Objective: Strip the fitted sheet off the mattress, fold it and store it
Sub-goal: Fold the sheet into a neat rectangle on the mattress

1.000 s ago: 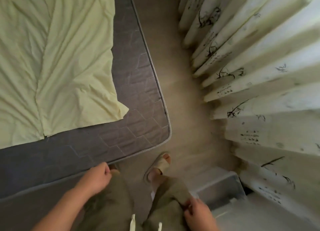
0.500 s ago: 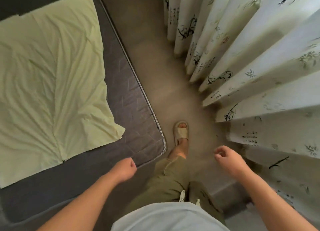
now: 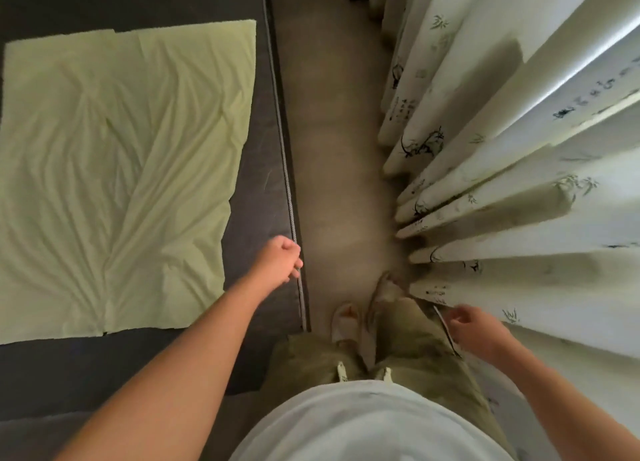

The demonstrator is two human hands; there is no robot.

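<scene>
In the last second I have walked on. A moment ago I stood at the mattress's rounded foot corner with a clear storage bin by my feet. Now I am partway up the mattress's long side, on the strip of floor (image 3: 332, 142) between the mattress (image 3: 266, 156) and the printed curtain (image 3: 512, 156) (the bin has dropped out of view).

The fitted sheet (image 3: 117, 170) has not moved. It lies flat on top of the mattress as a wide, creased, pale yellow rectangle. Its side edge sits just inside the mattress's piped border (image 3: 284, 170), and bare dark mattress top shows around it.

My left hand (image 3: 281, 263) hangs over that piped border, fingers loosely curled and grasping nothing. My right hand (image 3: 476, 332) is off the mattress on the curtain side, by my trouser leg, fingers likewise relaxed and empty.

I judge the stripping done and the folding only begun, since the rectangle looks far too large to store. The walk has put the sheet's side edge near my left hand, which reads to me as lining up for the next fold across the mattress.
</scene>
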